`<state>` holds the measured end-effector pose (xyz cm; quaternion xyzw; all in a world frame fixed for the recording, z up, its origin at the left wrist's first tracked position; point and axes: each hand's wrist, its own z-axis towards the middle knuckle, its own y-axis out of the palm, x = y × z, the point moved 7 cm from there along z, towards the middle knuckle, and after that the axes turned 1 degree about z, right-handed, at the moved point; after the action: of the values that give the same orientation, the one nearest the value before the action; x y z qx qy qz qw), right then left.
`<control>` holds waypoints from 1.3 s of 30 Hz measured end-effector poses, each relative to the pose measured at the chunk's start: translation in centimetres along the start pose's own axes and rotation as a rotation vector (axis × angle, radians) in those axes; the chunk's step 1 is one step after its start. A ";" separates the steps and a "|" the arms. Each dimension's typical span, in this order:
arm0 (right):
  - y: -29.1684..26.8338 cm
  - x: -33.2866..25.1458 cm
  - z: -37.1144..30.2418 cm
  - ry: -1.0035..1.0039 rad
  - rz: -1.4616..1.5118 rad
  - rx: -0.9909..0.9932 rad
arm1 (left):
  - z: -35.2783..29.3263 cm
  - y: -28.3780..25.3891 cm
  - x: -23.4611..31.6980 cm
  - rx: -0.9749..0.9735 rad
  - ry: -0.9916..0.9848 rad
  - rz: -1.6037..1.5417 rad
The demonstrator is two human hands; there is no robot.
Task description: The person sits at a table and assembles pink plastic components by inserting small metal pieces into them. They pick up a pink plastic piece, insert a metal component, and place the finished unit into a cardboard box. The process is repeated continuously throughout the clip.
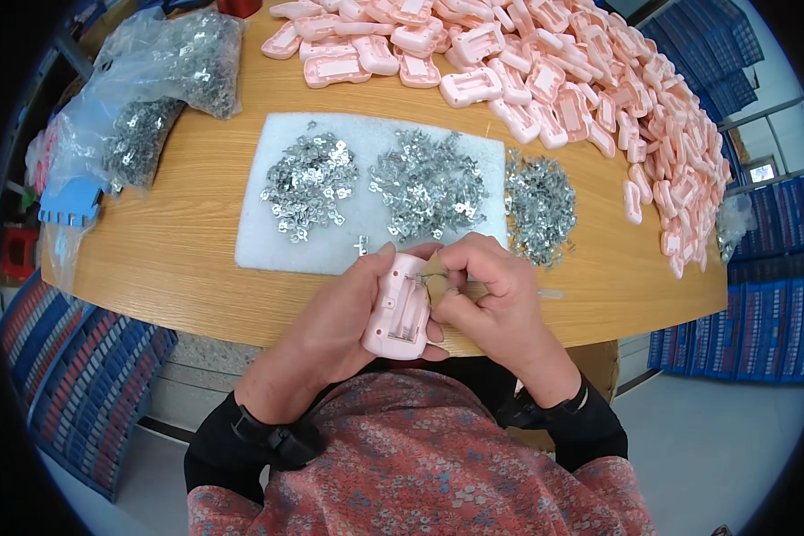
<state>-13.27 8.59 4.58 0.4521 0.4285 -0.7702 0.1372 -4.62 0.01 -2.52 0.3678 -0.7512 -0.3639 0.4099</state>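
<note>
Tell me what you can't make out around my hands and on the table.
In the head view:
- Anything pinched in the right hand: covered by its grip.
- Underside of the pink casing: turned away, against the left hand.
- Red object: cut off by the top edge.
- Lowest pieces of the middle metal pile: buried under others.

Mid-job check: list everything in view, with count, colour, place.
Held housing: one, pink, lower middle
Loose housings: many, pink, heaped across table's far right
Foam sheet: one, white, mid-table
Metal-piece piles: three, silver, two on foam, one beside it
Bags of metal pieces: at least two, clear, table's left
Comb-edged object: one, blue, left table edge
Red objects: at least two, red, top edge and far left
Table: one, wood-toned, centre
Racks: several, blue, both sides
Floral garment: one, reddish, bottom
Sleeves: two, black, forearms
Left hand: one, bare, around held housing
Right hand: one, bare but for tan finger covers, at the housing's right side
</note>
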 end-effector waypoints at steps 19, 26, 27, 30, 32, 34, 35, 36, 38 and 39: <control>-0.2 -2.2 -1.0 -0.306 -0.427 0.028 | 0.4 -0.6 0.2 0.119 0.025 0.120; -0.7 -2.3 -1.7 -0.349 -0.468 0.028 | 0.5 0.0 0.0 0.093 0.030 0.179; -1.0 -2.3 -1.8 -0.333 -0.441 0.054 | 0.5 0.1 -0.2 0.072 0.007 0.178; -1.1 -2.3 -2.1 -0.306 -0.391 0.087 | 0.8 0.0 -0.5 0.103 0.046 0.206; -0.8 -2.3 -2.2 -0.319 -0.400 0.049 | 0.8 0.0 -1.0 0.110 0.026 0.227; -1.0 -1.9 -2.4 -0.338 -0.405 0.051 | 0.8 0.1 -1.2 0.110 0.021 0.231; -1.0 -1.9 -2.5 -0.348 -0.407 0.052 | 0.7 0.1 -1.2 0.106 0.026 0.224; -1.2 -1.8 -2.6 -0.335 -0.400 0.063 | 0.7 0.1 -1.1 0.102 0.031 0.217; -1.4 -1.9 -2.6 -0.309 -0.386 0.086 | 0.6 0.3 -1.0 0.106 0.019 0.241; -1.4 -1.9 -2.6 -0.306 -0.373 0.094 | 0.6 0.4 -1.0 0.108 0.013 0.252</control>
<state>-11.61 11.10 6.28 0.2494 0.4425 -0.8607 0.0349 -4.82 1.19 -2.80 0.2946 -0.8073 -0.2660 0.4367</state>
